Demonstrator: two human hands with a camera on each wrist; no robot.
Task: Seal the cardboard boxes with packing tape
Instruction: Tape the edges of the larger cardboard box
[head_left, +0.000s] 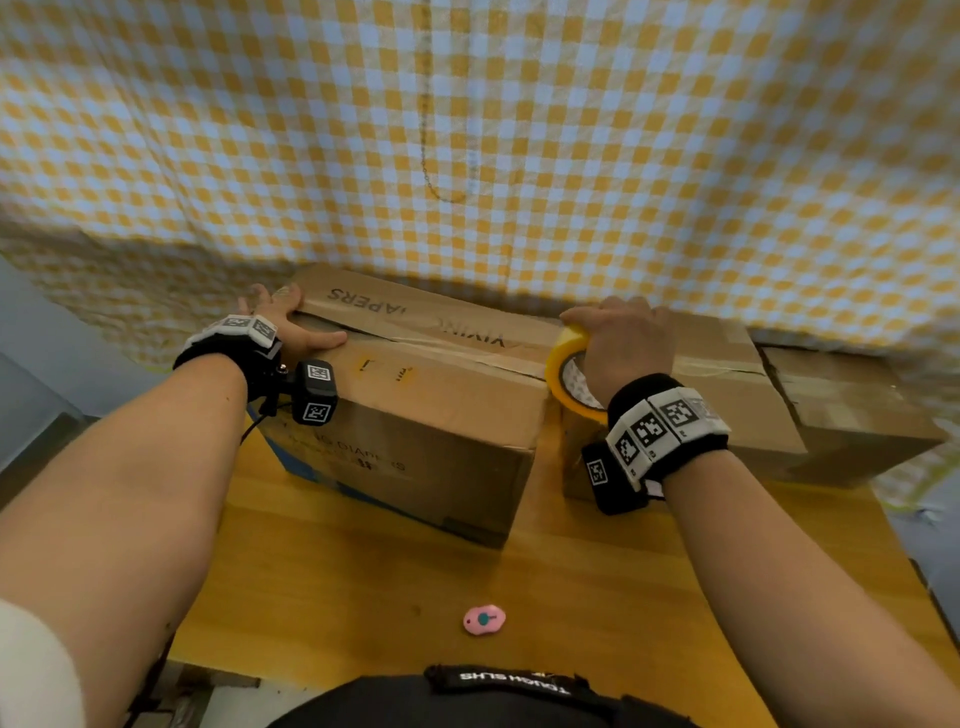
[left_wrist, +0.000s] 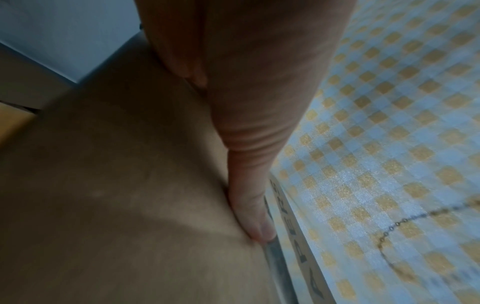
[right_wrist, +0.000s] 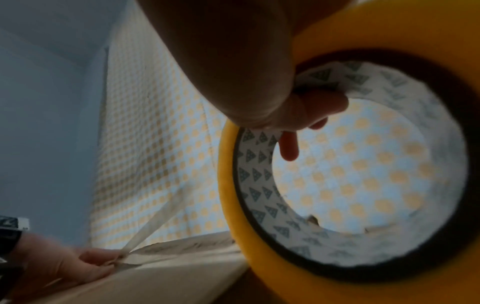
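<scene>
Head view first: you had your left hand planted on the far left end of the cardboard box, the one printed with upside-down "DIAPERS" lettering. Your fingers lay flat on the top flap with the thumb up by the seam. Your right hand gripped the yellow tape roll right at that box's right end, in the gap next to the second box. Both boxes sat on the wooden counter, backed up against the yellow checked cloth. A little pink cutter lay on the counter near you, well apart from the boxes.

Left wrist view: pretty blurry, but your finger was stretched out straight and pressed along the top of the box, right beside the seam and the black letters.

Right wrist view: your fingers were curled through the core of the tape roll, thumb side over the outer rim. Across the box top, a strip of tape ran from the roll toward your left hand, whose fingertips pinned its end down at the seam.
</scene>
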